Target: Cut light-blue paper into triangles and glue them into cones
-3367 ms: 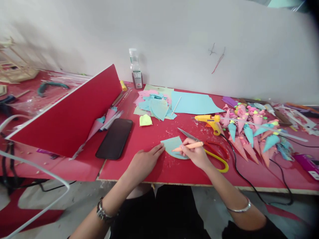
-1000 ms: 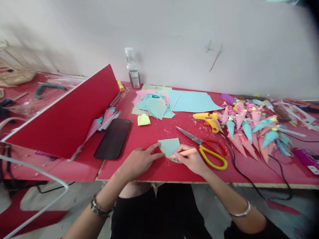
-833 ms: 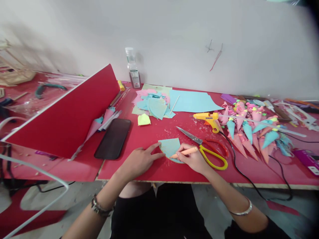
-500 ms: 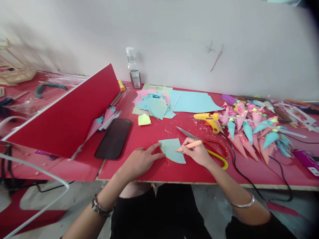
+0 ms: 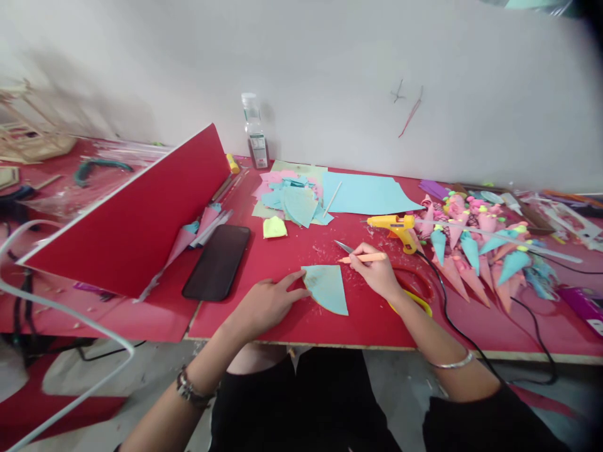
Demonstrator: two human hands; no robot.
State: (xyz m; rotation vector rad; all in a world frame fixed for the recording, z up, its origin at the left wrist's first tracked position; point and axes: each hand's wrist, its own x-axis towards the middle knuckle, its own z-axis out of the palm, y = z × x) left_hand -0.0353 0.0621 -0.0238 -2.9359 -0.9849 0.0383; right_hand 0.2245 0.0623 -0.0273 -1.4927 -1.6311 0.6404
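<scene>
A fan-shaped piece of light blue paper (image 5: 328, 290) lies flat near the table's front edge. My left hand (image 5: 268, 306) rests at its left side, thumb and forefinger spread and touching the paper. In my right hand (image 5: 377, 274) is an orange pen (image 5: 365, 258), pinched between the fingers. Its tip points left, just beyond the paper's upper right corner. Under and beside my right hand lie scissors (image 5: 419, 304) with red and yellow handles, partly covered by the hand. A yellow glue gun (image 5: 396, 225) lies behind them.
A black phone (image 5: 217, 263) and an upright red board (image 5: 136, 220) stand left. Paper scraps (image 5: 296, 198), a large blue sheet (image 5: 370, 191) and a bottle (image 5: 257, 138) are at the back. Several paper cones (image 5: 471, 251) and a black cord (image 5: 445, 307) lie right.
My right hand has moved up and right with the pen, off the blue paper. The paper's right end has turned slightly toward me. My left hand stays on the paper.
</scene>
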